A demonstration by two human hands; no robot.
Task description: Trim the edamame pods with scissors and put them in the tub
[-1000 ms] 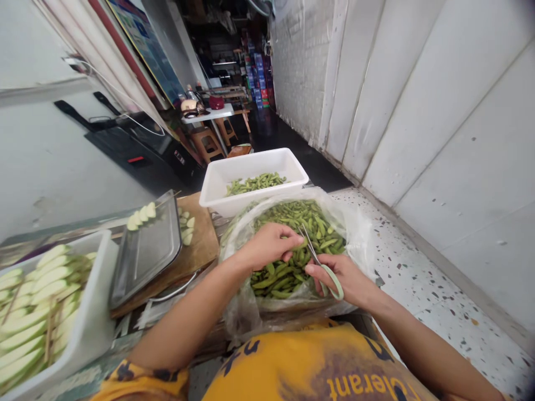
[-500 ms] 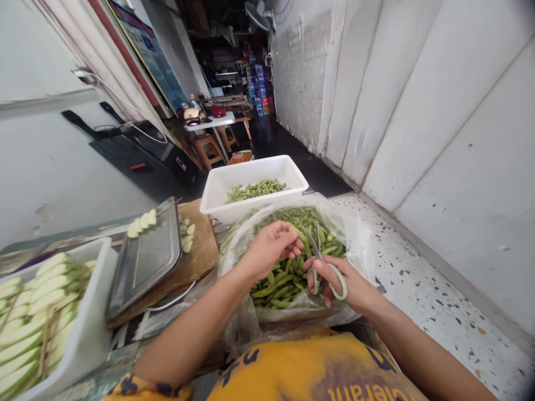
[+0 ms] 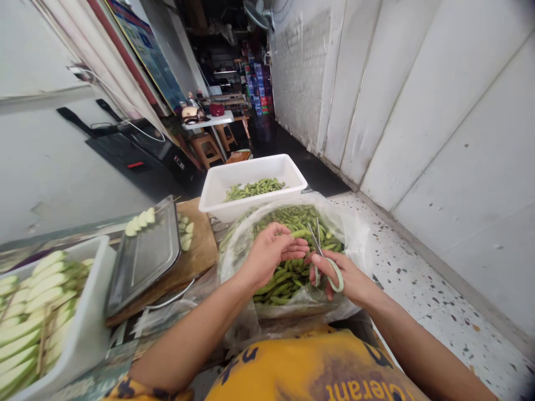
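My left hand (image 3: 270,252) pinches a green bean pod (image 3: 299,234) over a clear plastic bag (image 3: 359,234) filled with green pods. My right hand (image 3: 343,275) grips pale green-handled scissors (image 3: 325,262), blades open and pointing up beside the pod's tip. Both hands hover above the heap of pods (image 3: 292,273) in the bag. Behind the bag a white tub (image 3: 217,192) holds a thin layer of trimmed pods (image 3: 254,189).
A metal tray (image 3: 144,259) lies on a wooden board (image 3: 200,245) to the left, with a skewer of pale slices (image 3: 140,221). A white tub of skewered green slices (image 3: 37,312) stands at far left. White wall panels rise on the right above a speckled floor (image 3: 434,301).
My left hand brought a pod up toward the scissors. The scissor blades have opened and tilted more upright. The view shifted slightly.
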